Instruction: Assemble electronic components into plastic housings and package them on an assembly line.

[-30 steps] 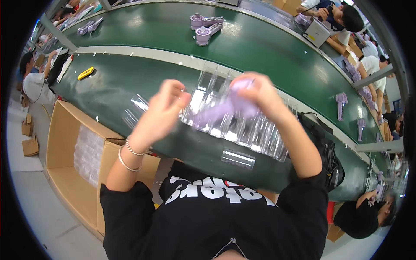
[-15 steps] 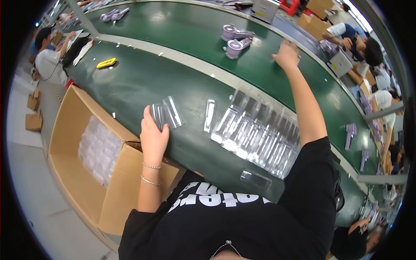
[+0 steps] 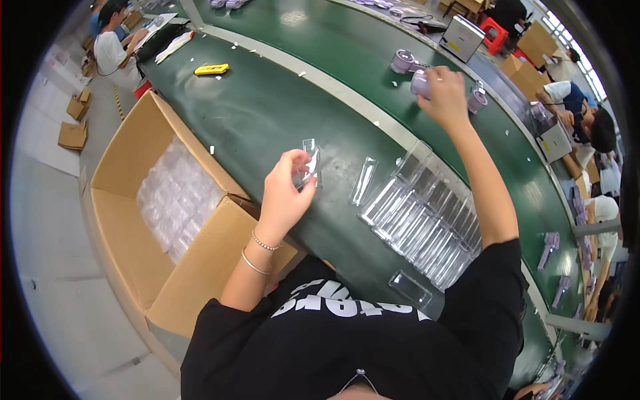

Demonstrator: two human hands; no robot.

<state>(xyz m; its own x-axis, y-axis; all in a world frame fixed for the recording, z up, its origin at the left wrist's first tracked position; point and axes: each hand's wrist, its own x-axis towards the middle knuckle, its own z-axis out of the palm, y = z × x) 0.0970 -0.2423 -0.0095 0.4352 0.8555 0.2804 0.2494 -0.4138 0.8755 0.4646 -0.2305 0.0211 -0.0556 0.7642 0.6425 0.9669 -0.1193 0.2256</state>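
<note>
My left hand is closed with a small clear plastic tray pinched between thumb and fingers, just above the dark green worktop. Over the green conveyor belt my right hand grips a lilac device with a round head; its handle is hidden by the hand. Beside it on the belt lie another lilac device and one more. Several rows of clear plastic trays are laid out between my arms. One loose clear tray lies at their left, another nearer my body.
An open cardboard box with clear plastic packaging inside stands at my left. A yellow cutter and white gloves lie farther along the worktop. A pale rail divides worktop from belt. People work beyond the belt and at far left.
My right hand, empty before, now holds a lilac device. My left hand has lifted a clear tray off the worktop. The whole view has shifted, with things now appearing farther right.
</note>
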